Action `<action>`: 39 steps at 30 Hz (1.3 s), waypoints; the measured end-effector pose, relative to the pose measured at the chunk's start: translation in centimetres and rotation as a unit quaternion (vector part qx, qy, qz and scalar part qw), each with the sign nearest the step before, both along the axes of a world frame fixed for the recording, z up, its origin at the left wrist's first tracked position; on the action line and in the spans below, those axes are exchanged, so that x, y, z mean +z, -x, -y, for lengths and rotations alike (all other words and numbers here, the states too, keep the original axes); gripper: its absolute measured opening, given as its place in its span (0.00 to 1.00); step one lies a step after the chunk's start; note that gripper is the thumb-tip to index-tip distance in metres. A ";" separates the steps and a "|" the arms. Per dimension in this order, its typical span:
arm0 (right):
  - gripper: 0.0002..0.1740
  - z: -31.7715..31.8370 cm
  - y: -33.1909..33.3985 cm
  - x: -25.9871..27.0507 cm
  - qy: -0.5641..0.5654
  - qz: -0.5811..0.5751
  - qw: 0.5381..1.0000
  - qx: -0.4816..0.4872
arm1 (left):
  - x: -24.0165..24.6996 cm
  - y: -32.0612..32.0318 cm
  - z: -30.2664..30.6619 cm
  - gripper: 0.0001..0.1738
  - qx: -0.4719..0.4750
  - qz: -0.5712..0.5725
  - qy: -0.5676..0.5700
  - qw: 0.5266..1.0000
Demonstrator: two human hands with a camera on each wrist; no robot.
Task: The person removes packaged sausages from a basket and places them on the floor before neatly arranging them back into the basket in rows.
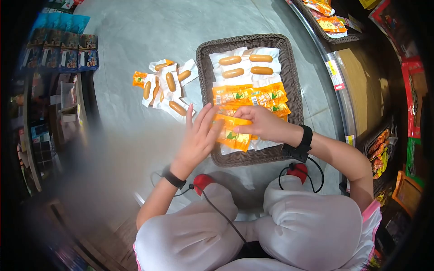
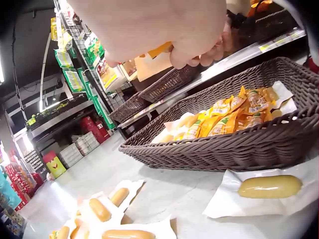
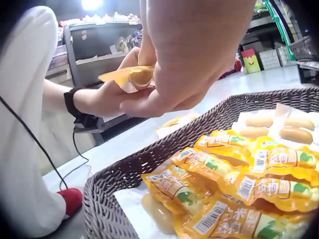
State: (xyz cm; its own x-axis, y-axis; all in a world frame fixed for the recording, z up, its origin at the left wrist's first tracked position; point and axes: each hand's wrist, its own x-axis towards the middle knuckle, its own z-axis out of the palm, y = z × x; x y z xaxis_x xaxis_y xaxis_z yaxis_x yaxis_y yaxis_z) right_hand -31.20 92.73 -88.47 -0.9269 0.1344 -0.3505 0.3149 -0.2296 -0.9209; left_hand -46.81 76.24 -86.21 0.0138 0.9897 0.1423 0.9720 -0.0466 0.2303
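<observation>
My left hand [image 1: 199, 135] lays its straight, spread fingers against the left end of a small stack of orange sausage packets [image 1: 233, 135] over the near corner of the brown wicker basket [image 1: 205, 90]. My right hand [image 1: 260, 123] grips the same stack from the right with curled fingers. In the right wrist view the held packet [image 3: 130, 75] sits between both hands above the basket rim [image 3: 129, 169]. Inside the basket lie more orange packets [image 1: 248, 95] and, farther back, white-wrapped sausages [image 1: 246, 64].
Several loose sausage packets [image 1: 167, 83] lie on the grey floor left of the basket. Shelves with blue boxes [image 1: 61, 52] stand at the left. A low shelf rail [image 1: 337, 74] and another basket of snacks [image 1: 330, 22] run along the right. My knees are just below the basket.
</observation>
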 end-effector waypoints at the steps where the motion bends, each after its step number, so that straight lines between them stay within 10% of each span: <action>1: 0.18 -0.4 0.3 -0.5 -0.062 -0.002 0.998 0.006 | 0.0 -0.1 -0.2 0.26 0.016 -0.010 0.015 1.000; 15: 0.15 -8.9 6.5 -6.1 -0.373 0.013 0.924 -0.083 | -3.3 2.9 2.0 0.33 0.178 0.016 0.059 0.982; 22: 0.12 -7.6 6.9 -6.2 -0.643 -0.024 0.761 -0.087 | -5.5 3.1 5.0 0.17 0.312 0.174 0.202 0.912; 29: 0.12 -6.3 5.8 -7.3 -0.628 -0.108 0.771 -0.022 | -10.8 3.7 7.3 0.13 0.273 0.467 0.354 0.763; 39: 0.23 -6.7 5.8 -5.9 -0.745 -0.110 0.647 0.121 | -11.0 5.5 8.7 0.10 0.264 0.431 0.353 0.787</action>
State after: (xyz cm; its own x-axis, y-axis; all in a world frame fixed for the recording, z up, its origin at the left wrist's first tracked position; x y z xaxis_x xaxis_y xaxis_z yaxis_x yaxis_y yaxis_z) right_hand -37.01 99.38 -94.41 -0.9893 0.0136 0.1450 0.0003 0.9958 -0.0918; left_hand -52.32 67.52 -97.26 -0.2268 0.6609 -0.7154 0.2806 0.7477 0.6018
